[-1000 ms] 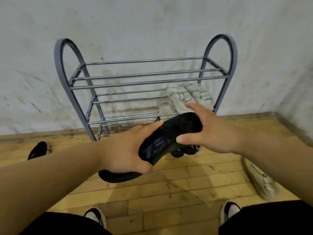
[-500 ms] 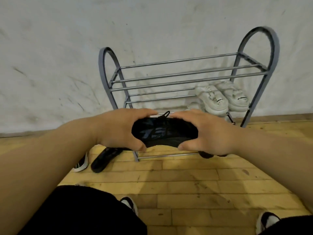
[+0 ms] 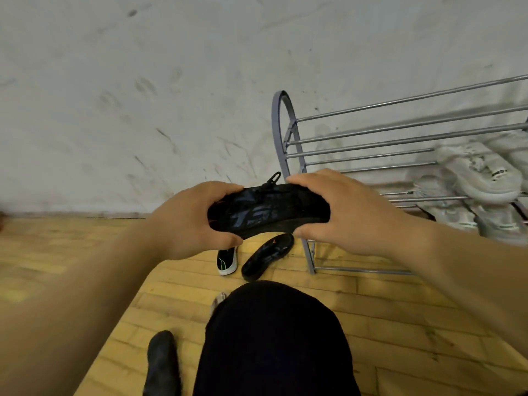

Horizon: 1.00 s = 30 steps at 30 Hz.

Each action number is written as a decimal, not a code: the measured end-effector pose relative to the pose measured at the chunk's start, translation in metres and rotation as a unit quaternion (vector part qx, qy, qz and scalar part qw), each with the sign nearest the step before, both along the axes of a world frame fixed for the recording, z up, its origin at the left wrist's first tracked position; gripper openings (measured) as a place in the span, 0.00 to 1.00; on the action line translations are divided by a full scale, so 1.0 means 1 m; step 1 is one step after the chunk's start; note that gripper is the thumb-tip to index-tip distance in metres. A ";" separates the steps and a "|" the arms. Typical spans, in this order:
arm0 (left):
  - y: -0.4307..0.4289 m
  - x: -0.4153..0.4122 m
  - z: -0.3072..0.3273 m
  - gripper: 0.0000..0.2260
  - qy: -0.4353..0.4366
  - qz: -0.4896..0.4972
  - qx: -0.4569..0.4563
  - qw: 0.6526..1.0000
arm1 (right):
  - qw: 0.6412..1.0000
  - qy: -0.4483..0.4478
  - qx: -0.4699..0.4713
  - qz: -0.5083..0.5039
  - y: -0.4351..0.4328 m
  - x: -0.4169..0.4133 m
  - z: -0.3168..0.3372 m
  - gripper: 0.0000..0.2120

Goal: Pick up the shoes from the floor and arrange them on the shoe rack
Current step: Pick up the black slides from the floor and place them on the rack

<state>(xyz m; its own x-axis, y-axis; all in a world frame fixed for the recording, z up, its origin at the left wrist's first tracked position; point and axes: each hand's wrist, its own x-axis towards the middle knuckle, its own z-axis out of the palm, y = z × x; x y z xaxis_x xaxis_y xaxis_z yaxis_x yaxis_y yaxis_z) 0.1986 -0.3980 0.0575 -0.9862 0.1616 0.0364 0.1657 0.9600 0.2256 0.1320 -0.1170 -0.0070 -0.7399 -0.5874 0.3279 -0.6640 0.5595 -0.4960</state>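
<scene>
I hold a black sneaker (image 3: 268,212) level in the air, sideways, to the left of the grey metal shoe rack (image 3: 288,138). My left hand (image 3: 191,221) grips one end and my right hand (image 3: 345,215) grips the other. White sneakers (image 3: 480,175) sit on the rack's middle shelf at the right, with more white shoes (image 3: 457,215) below them. On the floor under my hands lie another black sneaker (image 3: 267,257) and a black shoe with a white sole and green lines (image 3: 227,260).
A white scuffed wall (image 3: 143,95) rises behind the rack. The floor is yellow wooden boards (image 3: 385,324). My knee in black cloth (image 3: 271,338) fills the lower middle. A black shoe (image 3: 161,361) is at the bottom, left of the knee.
The view has swung left, so the rack now sits at the right. The black sneaker stays held in both hands, now level. Two shoes on the floor have come into view.
</scene>
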 end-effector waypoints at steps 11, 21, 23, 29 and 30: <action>-0.020 0.005 -0.039 0.49 0.048 0.046 0.031 0.997 | 0.999 0.026 0.023 -0.014 -0.001 -0.006 -0.018 0.37; -0.060 0.000 -0.172 0.48 -0.090 0.172 0.090 0.977 | 0.979 -0.112 0.117 -0.123 0.033 -0.022 -0.092 0.36; -0.069 -0.008 -0.206 0.48 -0.133 0.191 0.101 0.967 | 0.968 -0.154 0.145 -0.138 0.034 -0.025 -0.112 0.35; -0.088 -0.044 -0.302 0.49 -0.241 0.206 0.080 0.945 | 0.934 -0.257 0.149 -0.197 0.005 -0.041 -0.189 0.31; -0.090 -0.052 -0.316 0.48 -0.248 0.210 0.073 0.943 | 0.930 -0.269 0.155 -0.199 -0.001 -0.043 -0.206 0.30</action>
